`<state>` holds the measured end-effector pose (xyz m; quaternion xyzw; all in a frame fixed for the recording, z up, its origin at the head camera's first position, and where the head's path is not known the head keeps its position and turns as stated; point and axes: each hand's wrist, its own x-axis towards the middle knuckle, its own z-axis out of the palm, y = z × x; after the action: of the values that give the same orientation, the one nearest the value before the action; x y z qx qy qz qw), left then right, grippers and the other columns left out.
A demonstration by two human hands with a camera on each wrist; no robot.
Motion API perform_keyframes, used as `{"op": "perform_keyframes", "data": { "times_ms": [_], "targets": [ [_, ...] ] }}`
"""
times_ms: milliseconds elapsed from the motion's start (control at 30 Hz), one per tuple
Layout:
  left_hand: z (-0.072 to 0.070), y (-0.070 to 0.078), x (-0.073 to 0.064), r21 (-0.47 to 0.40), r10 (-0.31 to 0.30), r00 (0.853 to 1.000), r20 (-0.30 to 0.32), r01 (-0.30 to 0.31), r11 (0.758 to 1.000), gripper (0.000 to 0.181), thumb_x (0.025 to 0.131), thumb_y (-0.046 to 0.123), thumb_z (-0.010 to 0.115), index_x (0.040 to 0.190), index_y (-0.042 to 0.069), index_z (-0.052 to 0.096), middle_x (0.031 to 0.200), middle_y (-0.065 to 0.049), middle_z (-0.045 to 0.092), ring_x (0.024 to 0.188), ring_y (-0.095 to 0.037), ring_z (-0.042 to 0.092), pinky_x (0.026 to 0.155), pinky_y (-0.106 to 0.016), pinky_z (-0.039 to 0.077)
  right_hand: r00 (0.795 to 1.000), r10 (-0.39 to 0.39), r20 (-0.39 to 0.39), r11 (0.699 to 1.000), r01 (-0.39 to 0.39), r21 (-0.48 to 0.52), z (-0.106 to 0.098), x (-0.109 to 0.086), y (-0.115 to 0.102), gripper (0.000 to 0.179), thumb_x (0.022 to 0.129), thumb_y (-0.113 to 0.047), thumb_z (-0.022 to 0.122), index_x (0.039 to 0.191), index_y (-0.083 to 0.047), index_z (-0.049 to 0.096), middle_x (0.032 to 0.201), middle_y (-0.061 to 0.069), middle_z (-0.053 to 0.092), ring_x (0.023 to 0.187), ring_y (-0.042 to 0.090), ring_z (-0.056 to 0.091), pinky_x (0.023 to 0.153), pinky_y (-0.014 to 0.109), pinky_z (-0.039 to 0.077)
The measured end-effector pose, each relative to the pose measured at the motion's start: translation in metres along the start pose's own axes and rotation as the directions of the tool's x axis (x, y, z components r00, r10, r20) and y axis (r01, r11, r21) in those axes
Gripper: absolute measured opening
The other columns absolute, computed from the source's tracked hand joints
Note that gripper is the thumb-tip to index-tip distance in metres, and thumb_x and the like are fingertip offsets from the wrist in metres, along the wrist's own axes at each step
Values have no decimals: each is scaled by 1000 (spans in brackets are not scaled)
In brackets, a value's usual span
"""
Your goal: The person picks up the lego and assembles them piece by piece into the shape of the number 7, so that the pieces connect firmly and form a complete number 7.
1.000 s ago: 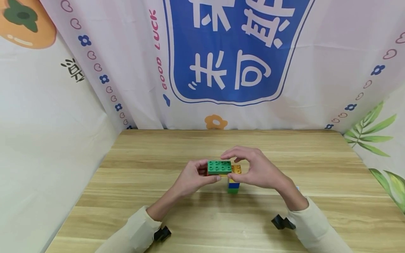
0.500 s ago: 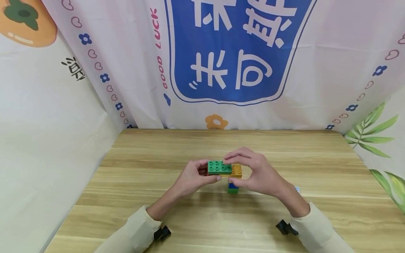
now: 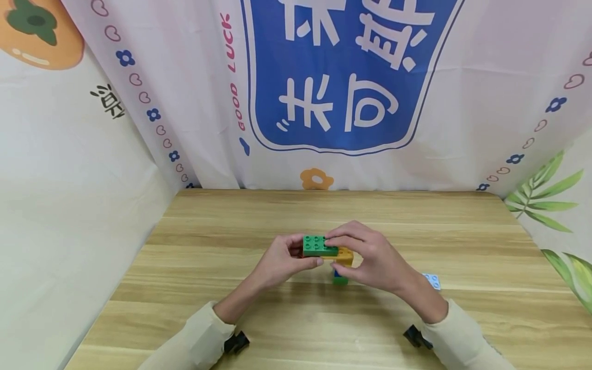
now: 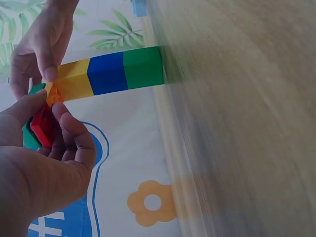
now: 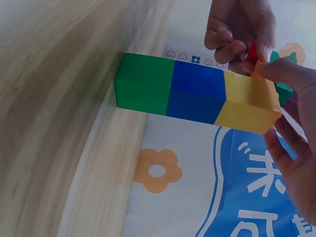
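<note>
Pinching the brick build (image 3: 344, 256) by its left end, that's the left hand (image 3: 282, 259); and the right hand (image 3: 376, 257) grips its top, fingertips hiding some studs of the long green brick (image 3: 314, 247)! The build stands upright mid-table (image 3: 231, 216), green brick lying lengthwise along the far edge; light-blue brick (image 3: 432, 281) rightward, by the forearm (image 3: 423, 298).

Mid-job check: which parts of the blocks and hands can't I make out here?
Head view: right-end studs of the top green block, covered by the right hand.
Head view: most of the red block, hidden by the left hand and top green block.
Left wrist: part of the pale blue block, cut off by the top edge.
</note>
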<state>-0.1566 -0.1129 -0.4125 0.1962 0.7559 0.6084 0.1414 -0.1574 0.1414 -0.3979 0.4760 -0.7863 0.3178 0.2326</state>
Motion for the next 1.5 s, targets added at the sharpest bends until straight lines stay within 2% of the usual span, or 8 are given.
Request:
{"op": "perform_keyframes", "data": {
  "times_ms": [200,600,1067,1267,1500],
  "targets": [
    [0,2,0,-5,-2,1000,2,2,1000,38,94,16,83,127,1,74,112,-15,80,91,-15,77,78,-25,64,999,-45,-20,995,43,-92,6,1,1,49,71,-5,99,115,-8,78,121,4,75,110,21,71,92,31,64],
    [0,1,0,8,-2,1000,-5,2,1000,38,94,18,84,127,2,74,111,-14,80,90,-14,75,77,-24,63,995,-67,-67,985,55,-163,14,1,-1,44,70,-7,100,108,-7,80,115,4,78,105,20,72,88,34,65],
    [-1,2,0,7,-1,1000,8,1,1000,39,93,10,83,129,0,72,113,-17,79,90,-12,74,77,-22,63,989,-52,-141,994,38,-102,22,-4,3,45,69,-6,100,110,-4,80,115,9,77,106,24,74,94,32,64],
    [-4,2,-1,60,3,1000,23,-4,998,38,93,6,80,129,-1,71,112,-17,78,89,-12,72,76,-21,62,982,-75,-175,994,58,-96,24,-4,5,44,68,-5,99,108,-3,80,113,10,77,104,26,74,93,31,64],
    [-4,2,-1,48,1,1000,30,-2,999,39,94,8,81,131,0,71,114,-17,78,93,-14,74,79,-23,63,975,-101,-198,992,83,-97,25,-5,6,42,68,-6,98,106,-3,80,111,10,78,101,26,75,90,33,65]
  ]
}}
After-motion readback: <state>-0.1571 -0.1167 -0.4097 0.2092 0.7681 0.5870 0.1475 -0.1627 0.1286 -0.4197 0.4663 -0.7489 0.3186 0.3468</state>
